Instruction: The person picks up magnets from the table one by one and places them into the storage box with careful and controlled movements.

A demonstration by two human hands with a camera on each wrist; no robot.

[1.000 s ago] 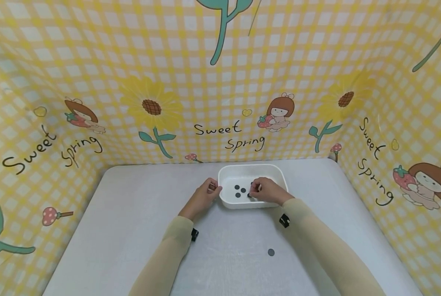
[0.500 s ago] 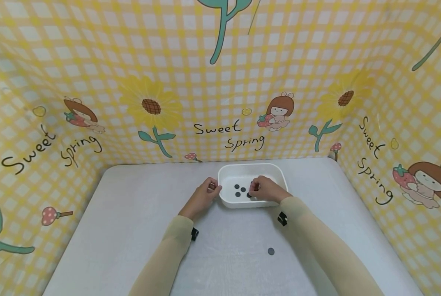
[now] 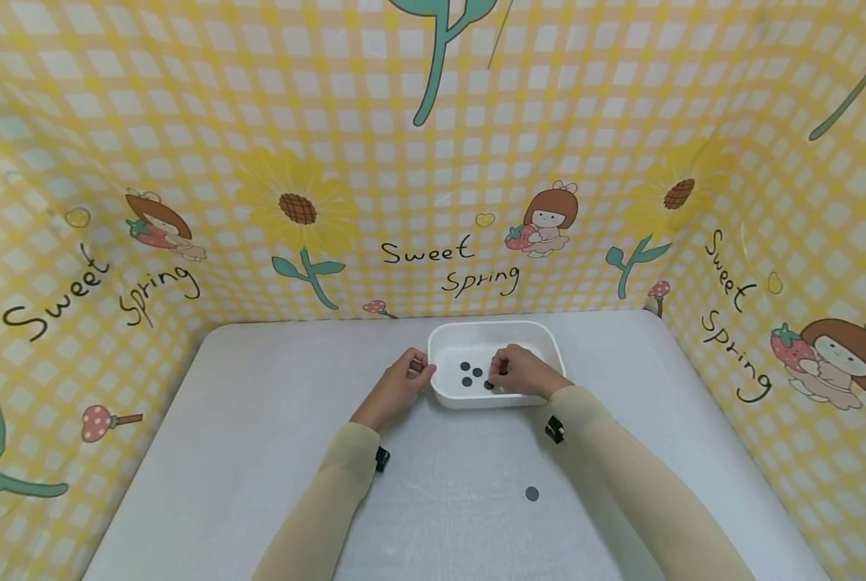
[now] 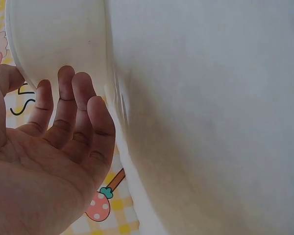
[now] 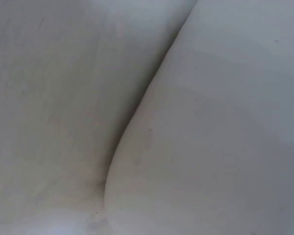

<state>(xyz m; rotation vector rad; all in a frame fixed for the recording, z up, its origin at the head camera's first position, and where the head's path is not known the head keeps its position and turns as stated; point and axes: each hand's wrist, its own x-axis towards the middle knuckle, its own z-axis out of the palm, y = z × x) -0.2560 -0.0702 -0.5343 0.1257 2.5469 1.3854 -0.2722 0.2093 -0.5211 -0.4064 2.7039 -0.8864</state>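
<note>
A white plastic tub stands at the back of the table, with several small dark round discs on its floor. My left hand is at the tub's left end; in the left wrist view its thumb meets the rim while bent fingers touch the outer wall. Inside the tub, my right hand has its thumb and fingers pinched together, with a dark disc seemingly between them, partly hidden. Another disc lies right by those fingertips. The right wrist view shows only the tub's outer wall and the tabletop.
One more grey disc lies on the pale tabletop, in front of the tub and near the right forearm. Yellow checked cloth with printed flowers and figures hangs behind the table and at both sides.
The right fingers have shifted only slightly among the discs, and the disc at their tips shows a little more. My left hand and the tub have kept their places.
</note>
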